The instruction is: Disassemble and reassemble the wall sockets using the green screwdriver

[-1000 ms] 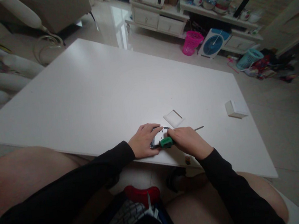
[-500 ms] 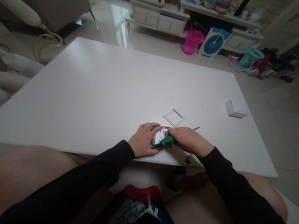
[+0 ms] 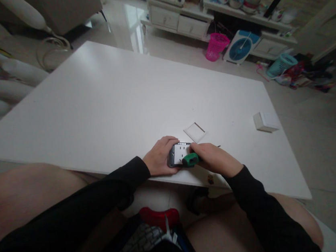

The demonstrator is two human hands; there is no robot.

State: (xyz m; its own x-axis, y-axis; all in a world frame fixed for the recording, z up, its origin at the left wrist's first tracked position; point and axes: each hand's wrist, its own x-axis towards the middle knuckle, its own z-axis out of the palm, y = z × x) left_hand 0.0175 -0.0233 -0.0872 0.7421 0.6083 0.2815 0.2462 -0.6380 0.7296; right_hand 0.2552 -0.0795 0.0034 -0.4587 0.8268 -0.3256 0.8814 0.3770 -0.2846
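A wall socket (image 3: 177, 154) with a dark rim and a white face with several black slots is near the front edge of the table. My left hand (image 3: 160, 157) is closed around its left side, the thumb and fingers along the edges. In my right hand (image 3: 212, 156) is a screwdriver with a green handle (image 3: 190, 159); its thin shaft shows past the knuckles, pointing right. The fingertips of that hand meet the right part of the socket, partly covering it. Just beyond both hands lies a thin white square frame (image 3: 191, 134).
The white table (image 3: 117, 103) stretches ahead and left. Near its right edge stands a small white box (image 3: 265, 122). Beyond it are a pink basket (image 3: 216, 47), a blue and white fan (image 3: 241, 47) and low white cabinets (image 3: 164, 17). My knees are at the table's front edge.
My left fingers have drawn back from the socket's white face to its left edge, so more of the face shows. The screwdriver handle has shifted slightly right, with less shaft visible.
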